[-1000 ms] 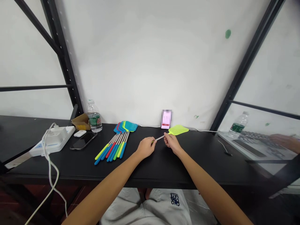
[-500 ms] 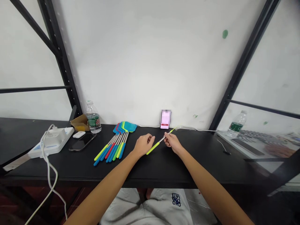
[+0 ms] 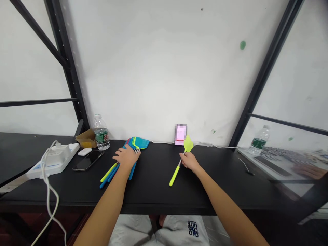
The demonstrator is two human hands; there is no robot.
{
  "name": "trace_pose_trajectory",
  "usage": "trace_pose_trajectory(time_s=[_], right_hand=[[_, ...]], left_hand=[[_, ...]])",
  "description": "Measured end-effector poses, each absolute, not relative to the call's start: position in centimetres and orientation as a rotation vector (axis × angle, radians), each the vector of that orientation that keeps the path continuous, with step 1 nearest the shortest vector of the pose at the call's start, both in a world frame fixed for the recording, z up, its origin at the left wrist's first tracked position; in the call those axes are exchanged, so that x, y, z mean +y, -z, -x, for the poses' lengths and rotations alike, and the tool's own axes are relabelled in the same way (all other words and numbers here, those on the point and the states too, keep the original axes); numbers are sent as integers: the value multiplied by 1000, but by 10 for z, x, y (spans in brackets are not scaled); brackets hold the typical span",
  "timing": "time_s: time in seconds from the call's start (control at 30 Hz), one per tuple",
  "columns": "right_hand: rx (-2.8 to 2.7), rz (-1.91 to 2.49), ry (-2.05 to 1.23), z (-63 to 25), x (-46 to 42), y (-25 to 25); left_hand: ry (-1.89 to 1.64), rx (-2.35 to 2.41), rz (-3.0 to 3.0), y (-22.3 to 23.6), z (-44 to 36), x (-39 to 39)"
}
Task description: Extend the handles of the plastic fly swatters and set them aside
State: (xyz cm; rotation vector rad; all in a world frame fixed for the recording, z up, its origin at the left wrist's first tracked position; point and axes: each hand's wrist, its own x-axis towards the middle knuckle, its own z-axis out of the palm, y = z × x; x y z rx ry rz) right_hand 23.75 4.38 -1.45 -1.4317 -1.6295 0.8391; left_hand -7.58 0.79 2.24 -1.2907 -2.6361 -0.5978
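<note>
My right hand (image 3: 189,160) pinches the metal shaft of a yellow-green fly swatter (image 3: 174,176), just below its head. The swatter's head points toward the wall and its handle toward me. Over at the left, my left hand (image 3: 126,158) is spread above a row of fly swatters (image 3: 141,142) with blue, red and yellow-green heads. Its fingers are apart, and it covers most of their shafts and some handles. Whether the palm touches them I cannot tell.
A phone (image 3: 180,134) with a lit screen leans on the wall. Left of the swatters are a water bottle (image 3: 101,133), a cardboard box (image 3: 86,138), a white case (image 3: 84,151), a dark phone (image 3: 88,160) and a power strip (image 3: 55,164) with cables. Another person's hand (image 3: 311,170) shows behind the right panel.
My left hand has moved left from beside the yellow-green swatter to over the row and spread its fingers. In my right hand the swatter has turned more upright, its flat head facing me.
</note>
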Motion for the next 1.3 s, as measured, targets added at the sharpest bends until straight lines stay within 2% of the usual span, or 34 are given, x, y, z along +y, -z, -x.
trace_pose_trajectory(time_s=[0.1, 0.33, 0.6, 1.3], right_hand=[[-1727, 1518, -741, -239, 44, 13], [-1893, 1586, -655, -241, 40, 8], [-2047, 1597, -340, -239, 37, 6], [-2203, 1701, -243, -235, 25, -2]], left_hand=[[487, -2823, 1343, -20, 84, 12], [410, -2696, 1432, -15, 79, 7], [257, -2701, 1538, -16, 53, -2], [-154, -2868, 1502, -38, -39, -33]])
